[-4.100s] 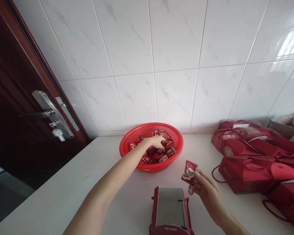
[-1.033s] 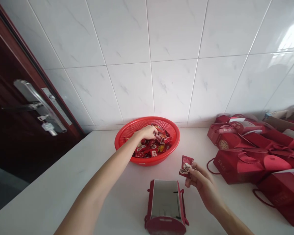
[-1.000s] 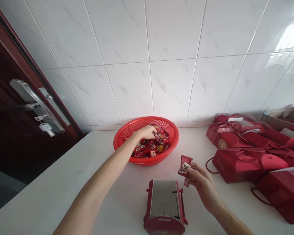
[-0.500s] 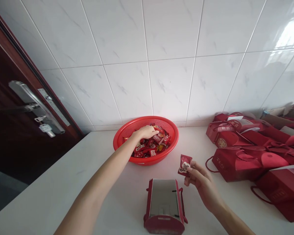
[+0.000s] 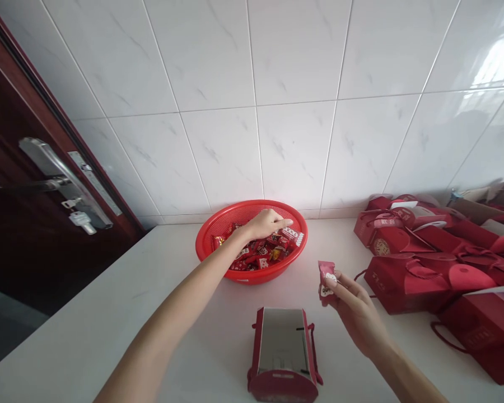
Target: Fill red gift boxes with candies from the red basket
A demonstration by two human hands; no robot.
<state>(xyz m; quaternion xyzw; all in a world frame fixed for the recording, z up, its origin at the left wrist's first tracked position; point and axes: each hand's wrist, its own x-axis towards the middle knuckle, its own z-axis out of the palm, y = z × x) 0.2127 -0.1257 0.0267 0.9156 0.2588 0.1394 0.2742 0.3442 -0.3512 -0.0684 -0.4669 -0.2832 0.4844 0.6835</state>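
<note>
Open box: upright on the tabletop, nearest me, its interior pale; the box stands apart from both hands.
Right fingers: mine, pinching a red wrapped packet.
Left fingers: mine, over packets inside the red basket; grip, I cannot tell.
Wall: tiled, behind.

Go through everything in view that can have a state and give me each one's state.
Red basket: upright, filled with wrapped packets.
Left hand: over the basket, at a packet; grip unclear.
Right hand: closed on a red packet.
Small box: open-topped, looks empty.
Boxes at right: grouped together, some apparently closed.
Door: looks open.
Keys: hanging.
</note>
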